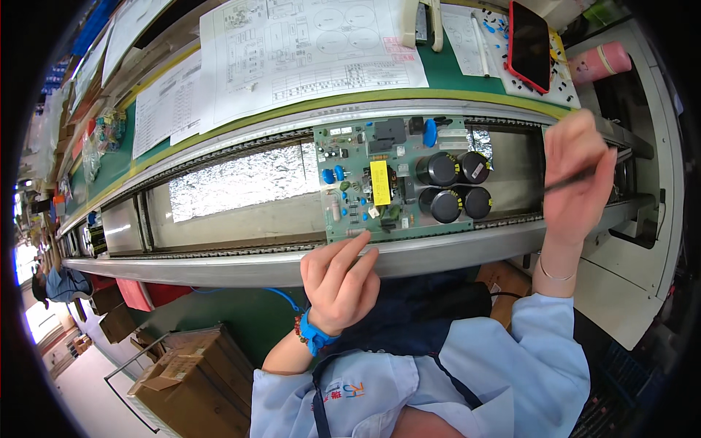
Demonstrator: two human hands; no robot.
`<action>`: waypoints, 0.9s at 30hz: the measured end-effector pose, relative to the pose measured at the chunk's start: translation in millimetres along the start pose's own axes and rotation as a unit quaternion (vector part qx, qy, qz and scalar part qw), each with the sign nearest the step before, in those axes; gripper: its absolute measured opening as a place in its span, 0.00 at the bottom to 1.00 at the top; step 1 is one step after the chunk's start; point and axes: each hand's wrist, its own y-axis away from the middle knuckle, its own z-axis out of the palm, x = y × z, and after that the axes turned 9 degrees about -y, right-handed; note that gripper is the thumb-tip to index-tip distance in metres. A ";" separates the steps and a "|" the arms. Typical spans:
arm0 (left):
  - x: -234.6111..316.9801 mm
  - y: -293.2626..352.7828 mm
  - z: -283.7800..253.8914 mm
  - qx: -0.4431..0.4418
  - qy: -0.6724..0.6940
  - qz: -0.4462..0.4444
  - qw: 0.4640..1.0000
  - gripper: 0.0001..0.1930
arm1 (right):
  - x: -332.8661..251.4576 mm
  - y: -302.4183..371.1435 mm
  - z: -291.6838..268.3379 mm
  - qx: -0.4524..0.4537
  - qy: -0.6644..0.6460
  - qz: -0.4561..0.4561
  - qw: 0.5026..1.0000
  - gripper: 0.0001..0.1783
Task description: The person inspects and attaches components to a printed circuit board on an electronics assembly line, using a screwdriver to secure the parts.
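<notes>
Circuit board (pixel 354 175): I see it lying across the conveyor (pixel 241 264), with four black capacitors (pixel 442 169) toward its right side.
Left hand (pixel 339 285): fingers loosely bent, grasping nothing that I see — fingertips at the board's near edge, contact I cannot tell.
Right hand (pixel 580 164): closed around a thin dark tool (pixel 569 179), blurred — apart from the board.

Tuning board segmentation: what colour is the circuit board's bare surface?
Circuit board: muted green between the parts, best seen in the head view.
</notes>
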 end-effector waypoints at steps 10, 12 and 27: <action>1.2 7.2 -1.1 -0.047 -0.041 -0.020 0.998 0.16 | -17.9 22.5 38.0 -0.310 0.248 0.069 0.915 0.05; 1.2 7.4 0.5 -0.066 -0.056 -0.024 0.996 0.16 | -9.3 24.1 37.3 -0.341 0.290 0.020 0.894 0.06; 11.9 1.7 7.4 -0.086 -0.036 -0.018 0.995 0.14 | -2.0 26.0 29.0 -0.364 0.339 -0.005 0.868 0.08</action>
